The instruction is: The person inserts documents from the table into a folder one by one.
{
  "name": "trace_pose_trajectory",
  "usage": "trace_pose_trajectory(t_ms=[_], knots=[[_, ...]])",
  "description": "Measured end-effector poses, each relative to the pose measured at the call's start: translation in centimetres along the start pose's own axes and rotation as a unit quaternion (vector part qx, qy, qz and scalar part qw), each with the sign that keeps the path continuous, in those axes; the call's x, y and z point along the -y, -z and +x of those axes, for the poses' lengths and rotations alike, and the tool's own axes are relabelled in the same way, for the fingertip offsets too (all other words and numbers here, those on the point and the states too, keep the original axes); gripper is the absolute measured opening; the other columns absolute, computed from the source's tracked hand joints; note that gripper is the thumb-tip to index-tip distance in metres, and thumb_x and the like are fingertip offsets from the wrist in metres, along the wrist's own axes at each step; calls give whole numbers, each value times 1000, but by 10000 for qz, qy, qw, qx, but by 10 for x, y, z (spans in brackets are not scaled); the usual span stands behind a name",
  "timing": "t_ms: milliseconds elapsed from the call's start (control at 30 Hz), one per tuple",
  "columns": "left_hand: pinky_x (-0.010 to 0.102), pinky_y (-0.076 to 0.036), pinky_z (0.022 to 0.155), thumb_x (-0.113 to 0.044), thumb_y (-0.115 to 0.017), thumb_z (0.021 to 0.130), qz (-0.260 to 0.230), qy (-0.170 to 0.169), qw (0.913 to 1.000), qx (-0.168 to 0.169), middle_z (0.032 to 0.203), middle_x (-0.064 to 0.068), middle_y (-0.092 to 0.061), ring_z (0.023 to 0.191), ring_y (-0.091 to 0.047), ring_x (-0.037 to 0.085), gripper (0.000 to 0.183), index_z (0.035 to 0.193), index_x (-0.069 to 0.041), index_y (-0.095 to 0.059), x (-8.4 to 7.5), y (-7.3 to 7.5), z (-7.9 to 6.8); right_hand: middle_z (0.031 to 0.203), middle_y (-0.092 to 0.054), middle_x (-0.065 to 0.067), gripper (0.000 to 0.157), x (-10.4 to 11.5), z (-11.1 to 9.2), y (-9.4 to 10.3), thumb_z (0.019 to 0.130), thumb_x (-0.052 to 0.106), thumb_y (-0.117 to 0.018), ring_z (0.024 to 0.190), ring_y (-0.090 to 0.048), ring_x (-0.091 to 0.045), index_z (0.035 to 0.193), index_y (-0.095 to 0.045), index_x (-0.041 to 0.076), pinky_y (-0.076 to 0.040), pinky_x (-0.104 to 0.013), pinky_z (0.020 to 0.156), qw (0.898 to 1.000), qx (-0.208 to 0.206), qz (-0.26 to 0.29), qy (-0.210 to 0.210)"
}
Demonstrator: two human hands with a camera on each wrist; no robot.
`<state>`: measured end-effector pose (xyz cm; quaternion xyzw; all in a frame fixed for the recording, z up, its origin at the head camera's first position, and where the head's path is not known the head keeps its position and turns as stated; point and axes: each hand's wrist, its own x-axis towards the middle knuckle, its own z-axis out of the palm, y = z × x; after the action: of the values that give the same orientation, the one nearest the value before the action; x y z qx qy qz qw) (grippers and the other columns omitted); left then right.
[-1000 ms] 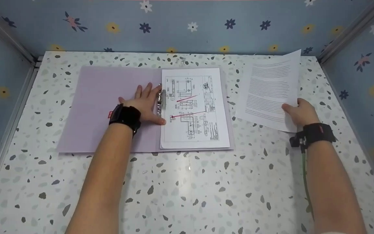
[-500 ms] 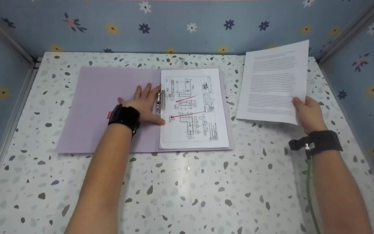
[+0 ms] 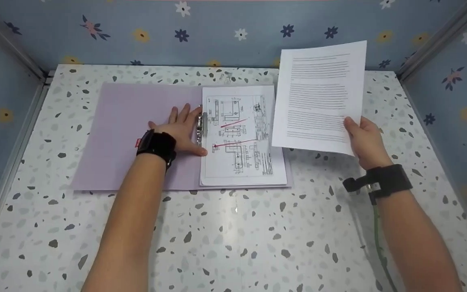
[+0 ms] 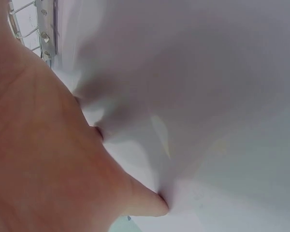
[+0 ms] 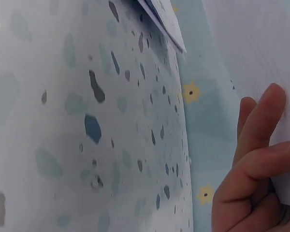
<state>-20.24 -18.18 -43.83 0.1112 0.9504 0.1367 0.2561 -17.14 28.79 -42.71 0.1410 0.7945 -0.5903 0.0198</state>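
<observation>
A pale purple folder [image 3: 136,97] lies spread open on the table, with a metal ring clip [image 3: 200,132] along its spine. On its right side rests a sheet with a technical drawing [image 3: 237,162] and two red arrows. My left hand [image 3: 178,132] is spread flat over the left cover beside the clip, fingertips and thumb at the metal. The left wrist view shows the palm close, with the rings [image 4: 26,29] at upper left. Thumb and fingers of my right hand [image 3: 367,142] pinch the lower right edge of a printed paper [image 3: 318,97], held up and overlapping the folder's right edge.
The speckled table [image 3: 233,239] reaches back to a blue flowered wall [image 3: 209,48]. Similar panels [image 3: 460,97] stand at both sides. A green cable [image 3: 377,235] runs from the right wrist strap along the forearm.
My right hand has lifted the printed paper off the far right of the table and carried it left to the folder's edge. The left hand has stayed in place on the folder.
</observation>
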Motion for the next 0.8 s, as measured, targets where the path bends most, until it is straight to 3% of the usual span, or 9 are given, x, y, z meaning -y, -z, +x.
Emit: trace_pose_trajectory(t_ms=[333,567,700,800], knots=[[88,-5,95,-69,-73,75,56,44,10000,57,166,10,13,150,11,40,124,160,-29,9,2,0,3,110,-69,-9,49,15,-14,-50,104,35,-50,87,-68,-18,141,-49,3,-53,-24,67,9978,649,-129,4],[87,-4,96,-67,-74,76,-13,7,10000,8,167,9,12,150,10,38,123,160,-30,8,3,-1,1,108,-69,-13,46,11,-21,-76,105,33,-50,85,-69,-21,140,-50,4,-55,-25,65,9943,1058,-122,-49],[87,-4,96,-68,-73,76,-3,-6,10000,23,166,9,14,150,13,39,124,160,-30,9,3,-2,1,112,-68,-13,50,7,-26,-89,105,29,-50,91,-68,-24,147,-42,5,-54,-27,71,9927,1162,-290,114],[87,-5,97,-69,-72,75,43,11,10000,17,166,9,14,150,12,38,124,160,-30,9,3,-3,1,121,-64,-16,55,5,-28,-98,104,24,-52,99,-65,-28,152,-35,3,-53,-31,84,9906,1265,-433,278]])
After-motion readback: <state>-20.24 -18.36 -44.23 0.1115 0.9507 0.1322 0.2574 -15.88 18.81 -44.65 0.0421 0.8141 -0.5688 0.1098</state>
